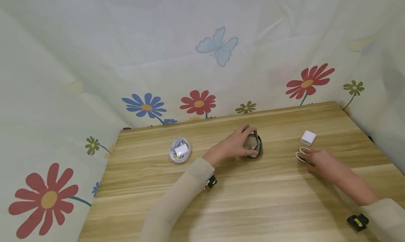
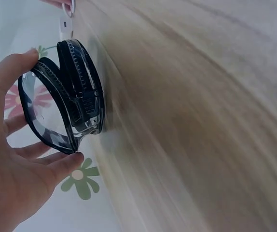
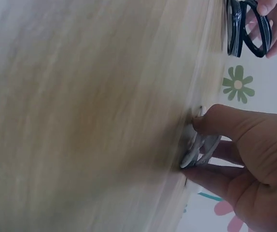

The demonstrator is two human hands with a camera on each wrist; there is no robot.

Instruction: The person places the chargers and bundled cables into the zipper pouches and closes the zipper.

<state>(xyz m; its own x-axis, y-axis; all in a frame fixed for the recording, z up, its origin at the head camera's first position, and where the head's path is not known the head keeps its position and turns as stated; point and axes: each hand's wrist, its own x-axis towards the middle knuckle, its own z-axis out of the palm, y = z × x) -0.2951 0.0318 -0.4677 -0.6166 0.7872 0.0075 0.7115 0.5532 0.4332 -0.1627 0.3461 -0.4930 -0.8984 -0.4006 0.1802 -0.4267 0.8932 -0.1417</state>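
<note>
Left hand (image 1: 232,144) curved wide, gripping clear plastic pouch with black zip edging (image 2: 72,90), far middle of wood-grain table (image 1: 253,214); right hand (image 1: 323,163) nearly closed, pinching looped white cable (image 3: 195,151) at right, just nearside of boxy white adapter (image 1: 308,137)

My left fingers (image 2: 68,164) hold a clear, rounded case (image 2: 83,87) edged in black, its zip undone along part of the rim so that the two halves gape apart. It sits low against the worktop (image 1: 253,207), one half tilted up in my grip. Well apart to its right, my right fingers (image 3: 208,179) pinch a white cable (image 3: 191,155), bent into small loops; whether these touch the worktop I can't tell.
</note>
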